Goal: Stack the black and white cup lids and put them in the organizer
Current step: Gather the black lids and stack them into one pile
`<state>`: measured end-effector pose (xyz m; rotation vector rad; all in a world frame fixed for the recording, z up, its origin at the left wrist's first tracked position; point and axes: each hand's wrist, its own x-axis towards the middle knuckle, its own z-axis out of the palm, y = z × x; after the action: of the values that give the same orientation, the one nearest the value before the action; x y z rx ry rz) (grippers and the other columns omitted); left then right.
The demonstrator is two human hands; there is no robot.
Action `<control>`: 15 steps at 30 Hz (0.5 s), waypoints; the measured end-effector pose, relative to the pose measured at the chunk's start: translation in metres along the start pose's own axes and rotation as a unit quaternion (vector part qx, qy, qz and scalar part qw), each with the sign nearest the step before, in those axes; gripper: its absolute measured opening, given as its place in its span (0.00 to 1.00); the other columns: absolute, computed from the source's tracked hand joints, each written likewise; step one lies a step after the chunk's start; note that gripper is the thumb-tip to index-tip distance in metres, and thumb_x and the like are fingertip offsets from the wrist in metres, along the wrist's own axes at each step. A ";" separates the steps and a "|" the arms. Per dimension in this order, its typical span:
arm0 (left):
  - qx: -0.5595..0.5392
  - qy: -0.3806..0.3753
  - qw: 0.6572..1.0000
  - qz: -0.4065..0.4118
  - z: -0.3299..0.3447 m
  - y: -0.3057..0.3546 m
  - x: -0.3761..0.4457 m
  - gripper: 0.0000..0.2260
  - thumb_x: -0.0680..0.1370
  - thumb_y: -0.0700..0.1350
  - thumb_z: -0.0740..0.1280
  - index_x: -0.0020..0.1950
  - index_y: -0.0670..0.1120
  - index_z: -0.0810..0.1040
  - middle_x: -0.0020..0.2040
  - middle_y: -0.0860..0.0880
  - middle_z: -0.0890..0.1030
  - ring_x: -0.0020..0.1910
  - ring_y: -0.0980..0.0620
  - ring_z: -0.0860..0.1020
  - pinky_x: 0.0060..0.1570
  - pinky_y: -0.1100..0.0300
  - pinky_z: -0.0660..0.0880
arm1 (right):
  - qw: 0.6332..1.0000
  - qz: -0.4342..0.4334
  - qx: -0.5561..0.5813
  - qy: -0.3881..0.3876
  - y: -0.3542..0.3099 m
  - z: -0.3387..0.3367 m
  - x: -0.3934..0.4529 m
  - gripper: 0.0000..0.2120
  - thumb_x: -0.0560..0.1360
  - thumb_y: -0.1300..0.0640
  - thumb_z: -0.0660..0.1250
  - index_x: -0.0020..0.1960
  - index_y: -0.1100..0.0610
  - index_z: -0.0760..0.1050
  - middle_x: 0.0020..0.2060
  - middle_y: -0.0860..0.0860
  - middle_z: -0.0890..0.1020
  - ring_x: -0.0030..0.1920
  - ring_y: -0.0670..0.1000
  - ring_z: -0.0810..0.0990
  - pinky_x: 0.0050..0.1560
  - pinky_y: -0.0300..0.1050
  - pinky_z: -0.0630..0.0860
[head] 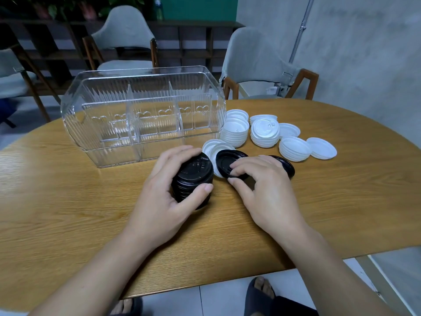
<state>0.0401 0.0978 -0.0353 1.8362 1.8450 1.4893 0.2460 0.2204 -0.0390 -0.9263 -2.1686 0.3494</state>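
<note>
1. Black plastic cup-lid stack (192, 181) on the round wooden table (68, 201) — I see my left hand (168, 190) gripping it.
2. Right hand (262, 185) pinches a loose upturned black lid (227, 161).
3. Clear ribbed plastic organizer (141, 115) behind — white lid stacks (265, 133) beside it.

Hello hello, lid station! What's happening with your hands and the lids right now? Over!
Left hand gripping black lid stack. Right hand on loose black lid. Organizer empty, white lids waiting. Nothing blocking.
</note>
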 end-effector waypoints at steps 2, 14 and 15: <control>-0.001 -0.001 1.000 0.000 0.000 0.000 0.000 0.26 0.80 0.49 0.79 0.77 0.49 0.79 0.75 0.51 0.77 0.79 0.53 0.73 0.77 0.64 0.66 | 1.000 0.014 0.016 0.004 -0.002 -0.002 0.000 0.07 0.75 0.56 0.82 0.48 0.49 0.85 0.54 0.39 0.87 0.59 0.46 0.83 0.74 0.57 0.71; -0.005 0.000 1.000 0.003 0.001 -0.001 -0.001 0.26 0.80 0.47 0.78 0.78 0.48 0.78 0.75 0.51 0.77 0.78 0.53 0.74 0.77 0.64 0.67 | 0.911 0.196 0.360 0.041 -0.023 -0.021 0.008 0.03 0.79 0.62 0.78 0.50 0.56 0.85 0.46 0.50 0.91 0.48 0.52 0.90 0.53 0.44 0.84; -0.007 0.000 1.000 0.003 0.000 -0.001 -0.001 0.26 0.80 0.47 0.79 0.78 0.48 0.78 0.75 0.50 0.77 0.78 0.53 0.74 0.77 0.63 0.67 | 0.897 0.212 0.385 0.048 -0.025 -0.022 0.008 0.03 0.80 0.63 0.78 0.51 0.57 0.85 0.46 0.52 0.91 0.46 0.51 0.90 0.50 0.41 0.84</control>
<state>0.0398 0.0976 -0.0368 1.8367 1.8261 1.5009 0.2458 0.2084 -0.0068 -0.8938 -1.4904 1.2393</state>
